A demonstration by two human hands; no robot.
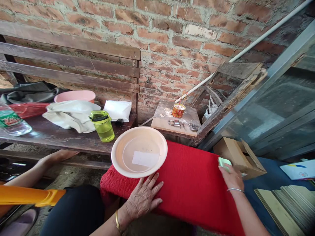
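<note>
My left hand [145, 195], with a gold bangle at the wrist, lies on the red cloth [194, 186] with its fingers spread. Its fingertips meet the near rim of a pale pink basin [118, 157]; I cannot tell whether they press on it. Inside the basin lies a flat white rectangular piece [145, 158]. At the cloth's right end, my right hand [232, 178], wearing a silver bangle, is closed on a small pale green block [224, 162]. What the block is does not show clearly.
A wooden bench [73, 139] holds a green water bottle [102, 126], white cloth [73, 114] and a pink bowl [75, 95]. Padlocks [175, 123] and a patterned cup [178, 110] sit on a small board. A cardboard box [233, 157] stands right. Another person's bare limb [49, 160] shows left.
</note>
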